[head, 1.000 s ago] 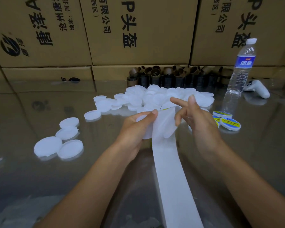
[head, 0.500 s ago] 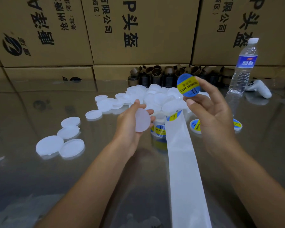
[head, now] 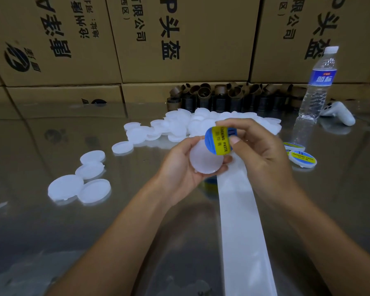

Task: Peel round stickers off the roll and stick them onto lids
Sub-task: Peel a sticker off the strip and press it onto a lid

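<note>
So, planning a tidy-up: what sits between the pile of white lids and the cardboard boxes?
A cluster of brown and dark tube cores stands there, shown in the head view.

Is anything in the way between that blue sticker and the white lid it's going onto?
Nothing visible. The right hand pinches the sticker at the upper edge of the bare lid, which the left hand holds.

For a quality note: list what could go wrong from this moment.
1. The sticker overlaps only the upper edge of the lid and is tilted; pressed now, it could land off-centre or crease.
2. The right hand pinches the sticker's rim, so glue may cling to the fingers on release and pull it askew.
3. The left hand cradles the lid in the air; a firm press might tip it.
</note>
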### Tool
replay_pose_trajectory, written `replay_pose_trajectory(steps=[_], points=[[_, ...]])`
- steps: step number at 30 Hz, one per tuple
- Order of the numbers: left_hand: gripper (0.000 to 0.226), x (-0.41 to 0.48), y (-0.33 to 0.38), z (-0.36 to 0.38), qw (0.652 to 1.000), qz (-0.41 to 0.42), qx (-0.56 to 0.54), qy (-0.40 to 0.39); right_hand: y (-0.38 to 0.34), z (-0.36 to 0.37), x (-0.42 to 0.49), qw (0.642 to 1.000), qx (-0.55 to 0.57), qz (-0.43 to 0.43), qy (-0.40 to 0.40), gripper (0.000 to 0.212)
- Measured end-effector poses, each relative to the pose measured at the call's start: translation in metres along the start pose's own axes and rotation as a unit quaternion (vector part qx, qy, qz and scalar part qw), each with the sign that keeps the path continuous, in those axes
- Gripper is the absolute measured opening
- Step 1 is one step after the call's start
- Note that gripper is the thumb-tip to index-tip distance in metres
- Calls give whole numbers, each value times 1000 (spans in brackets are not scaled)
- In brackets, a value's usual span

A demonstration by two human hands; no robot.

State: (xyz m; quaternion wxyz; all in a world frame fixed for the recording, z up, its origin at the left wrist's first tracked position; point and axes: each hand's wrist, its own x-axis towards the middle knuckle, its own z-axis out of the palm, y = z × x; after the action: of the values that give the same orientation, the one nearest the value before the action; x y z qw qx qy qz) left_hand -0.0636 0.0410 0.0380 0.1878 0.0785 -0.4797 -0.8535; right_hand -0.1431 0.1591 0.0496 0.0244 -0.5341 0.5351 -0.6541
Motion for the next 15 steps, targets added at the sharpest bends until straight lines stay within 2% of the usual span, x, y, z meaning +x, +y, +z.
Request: replay_pose_trajectory(steps=[6,9,15], points=[[41,-3,0,3,999,-30,9,-34,2,2,-4,987,-153,-20,-50,30],[44,-3,0,3,999,-33,5,-26,5,2,-5,979,-192,-25,-57,26],[43,-1,0,2,999,-38,6,-19,9,1,-5,963,-257,-58,-47,32]])
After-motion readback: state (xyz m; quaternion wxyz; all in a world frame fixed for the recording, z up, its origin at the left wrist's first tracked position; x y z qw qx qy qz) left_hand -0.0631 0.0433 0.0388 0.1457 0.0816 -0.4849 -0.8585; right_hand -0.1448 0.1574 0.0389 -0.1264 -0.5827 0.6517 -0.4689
